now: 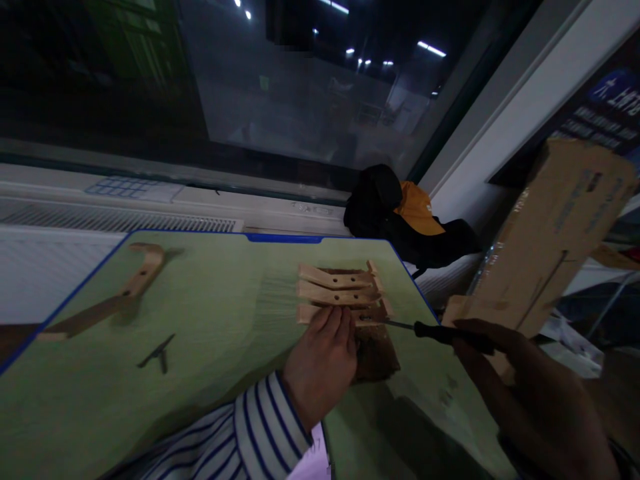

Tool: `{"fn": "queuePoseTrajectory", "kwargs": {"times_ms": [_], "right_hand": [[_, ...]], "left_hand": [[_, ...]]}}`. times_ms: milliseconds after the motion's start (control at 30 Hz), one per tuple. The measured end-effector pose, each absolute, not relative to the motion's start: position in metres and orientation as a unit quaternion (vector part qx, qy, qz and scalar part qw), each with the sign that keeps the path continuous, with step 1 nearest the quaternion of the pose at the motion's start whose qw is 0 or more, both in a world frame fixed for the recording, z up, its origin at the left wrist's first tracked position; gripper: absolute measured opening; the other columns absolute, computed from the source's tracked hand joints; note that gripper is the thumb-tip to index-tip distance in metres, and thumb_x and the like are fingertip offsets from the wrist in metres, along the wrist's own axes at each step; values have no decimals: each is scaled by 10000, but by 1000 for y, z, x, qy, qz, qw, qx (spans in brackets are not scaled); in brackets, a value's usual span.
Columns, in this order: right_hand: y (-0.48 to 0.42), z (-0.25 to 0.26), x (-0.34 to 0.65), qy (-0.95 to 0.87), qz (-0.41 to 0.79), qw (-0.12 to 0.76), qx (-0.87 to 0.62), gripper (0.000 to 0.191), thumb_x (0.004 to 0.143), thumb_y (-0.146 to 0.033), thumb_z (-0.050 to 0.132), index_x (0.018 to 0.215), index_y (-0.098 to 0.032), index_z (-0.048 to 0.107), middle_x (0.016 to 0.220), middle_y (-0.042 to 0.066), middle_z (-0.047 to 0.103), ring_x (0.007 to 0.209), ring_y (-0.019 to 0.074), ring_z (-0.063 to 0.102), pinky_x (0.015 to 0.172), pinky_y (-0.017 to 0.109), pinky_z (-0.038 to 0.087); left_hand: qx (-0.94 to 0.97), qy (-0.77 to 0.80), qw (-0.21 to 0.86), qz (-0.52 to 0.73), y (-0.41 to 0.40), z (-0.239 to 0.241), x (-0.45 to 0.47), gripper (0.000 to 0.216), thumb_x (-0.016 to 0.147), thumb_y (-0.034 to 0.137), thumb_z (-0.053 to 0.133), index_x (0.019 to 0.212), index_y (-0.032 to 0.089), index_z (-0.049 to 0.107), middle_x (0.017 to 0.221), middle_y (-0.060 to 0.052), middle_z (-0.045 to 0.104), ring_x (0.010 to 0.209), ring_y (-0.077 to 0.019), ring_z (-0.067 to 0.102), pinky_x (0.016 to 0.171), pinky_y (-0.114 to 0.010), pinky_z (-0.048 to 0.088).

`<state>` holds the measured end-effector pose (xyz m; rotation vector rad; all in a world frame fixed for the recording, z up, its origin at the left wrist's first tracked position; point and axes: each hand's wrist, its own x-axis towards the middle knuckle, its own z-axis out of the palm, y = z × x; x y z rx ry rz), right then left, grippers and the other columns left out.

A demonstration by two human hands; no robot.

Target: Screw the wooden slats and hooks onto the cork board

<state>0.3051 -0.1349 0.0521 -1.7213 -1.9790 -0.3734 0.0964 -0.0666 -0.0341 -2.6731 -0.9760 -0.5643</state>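
Note:
A small assembly of pale wooden slats (340, 293) joined by a cross piece lies on the green mat (215, 320). My left hand (323, 363), in a blue-striped sleeve, rests on its near slat with the fingers pressed flat together on the wood. My right hand (520, 380) is closed round the black handle of a screwdriver (440, 332). The screwdriver's metal tip touches the near slat by the cross piece. A darker wooden piece (377, 357) lies under the assembly, partly hidden by my left hand.
A long curved wooden part (113, 297) lies at the mat's left. A small dark metal tool (157, 352) sits nearer me. A cardboard box (555, 233) leans at the right. A black bag with an orange cap (405, 217) sits on the window ledge.

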Motion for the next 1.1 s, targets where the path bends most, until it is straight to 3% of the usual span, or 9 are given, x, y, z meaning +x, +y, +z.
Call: {"fn": "queuePoseTrajectory", "kwargs": {"times_ms": [200,633,1100], "right_hand": [[-130,52,300,-782,-128,237,-562,171,908,-346,475,1017,-225,529,735,20,616,553,130,629,397,180,486],[-127,50,299,-800,-140,222,-539,193,905,-325,480,1057,-216,527,767,38,631,600,148,637,411,208,501],[-125,50,298,-805,-129,214,-537,189,907,-312,483,1061,-210,525,798,49,648,627,136,648,374,158,486]], "left_hand": [[-908,-340,116,-217,-67,-35,98,270,865,150,509,1028,47,699,1131,-158,676,1055,-278,631,939,-380,488],[-906,-344,122,-215,-67,-36,99,293,853,152,518,1063,35,684,1121,-159,680,1051,-271,638,932,-368,503],[-905,-340,120,-224,-68,-39,99,280,831,147,536,1028,35,701,1118,-168,679,1052,-285,635,937,-383,498]]}}
